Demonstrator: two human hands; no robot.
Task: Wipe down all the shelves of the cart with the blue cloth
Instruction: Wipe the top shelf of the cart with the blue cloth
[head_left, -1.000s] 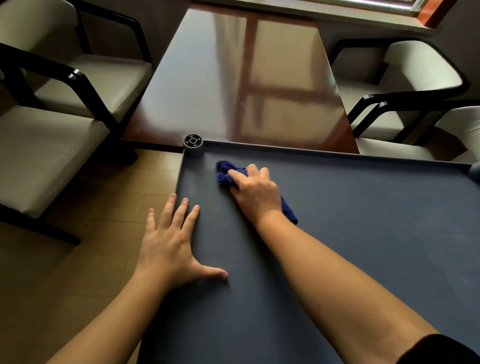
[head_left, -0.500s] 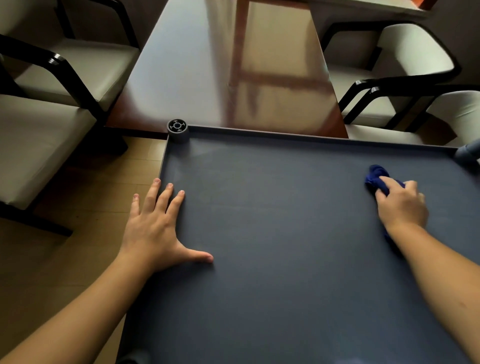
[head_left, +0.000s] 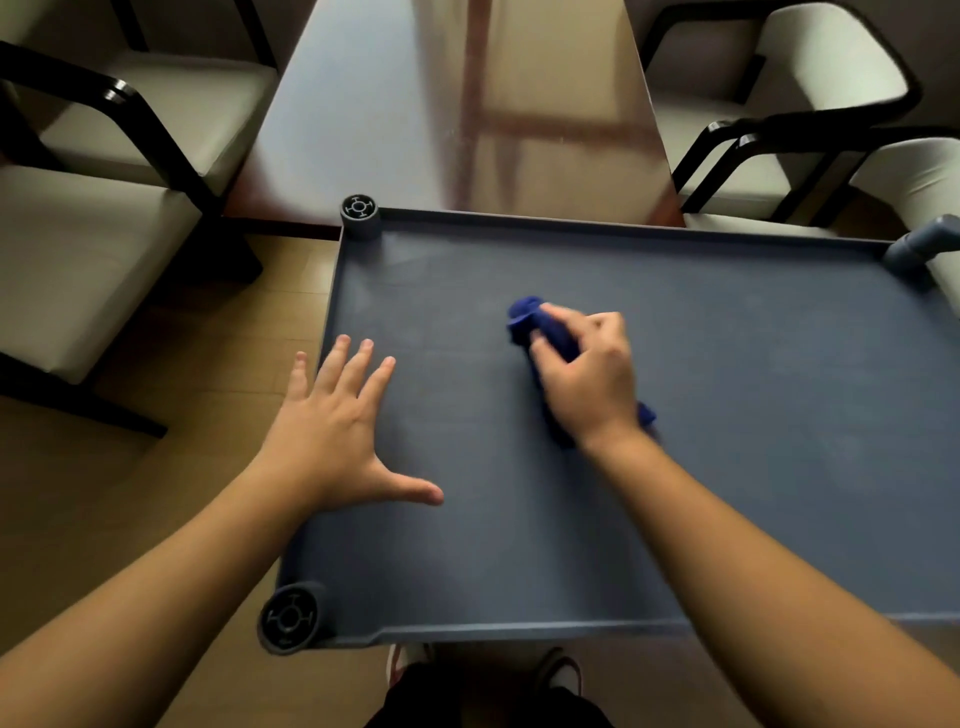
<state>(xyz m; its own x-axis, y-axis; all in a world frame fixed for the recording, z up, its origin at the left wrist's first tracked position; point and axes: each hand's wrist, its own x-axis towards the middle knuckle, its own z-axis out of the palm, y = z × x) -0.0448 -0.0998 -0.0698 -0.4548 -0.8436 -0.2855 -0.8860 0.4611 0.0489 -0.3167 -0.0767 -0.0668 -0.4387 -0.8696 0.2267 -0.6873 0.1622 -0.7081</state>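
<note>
Blue cloth (head_left: 524, 317): bunched under the right hand (head_left: 587, 379), pressed on the top shelf (head_left: 779, 415) near its middle.
Right hand: closed around the cloth.
Left hand (head_left: 332, 431): spread wide and flat, holding nothing, at the shelf's edge, well apart from the cloth.
Progress: top shelf mid-wipe, I judge; lower shelves left.
Hidden: lower shelves lie beneath; cloth blurred; shelf's right end cut off.

Two bare forearms, no sleeves, no watch or rings on left hand (head_left: 332, 441) or right hand (head_left: 589, 387) — short, plain nails. Lower down, dark trousers (head_left: 488, 701) — black, by the look — above light shoes (head_left: 563, 670) with darker trim.
</note>
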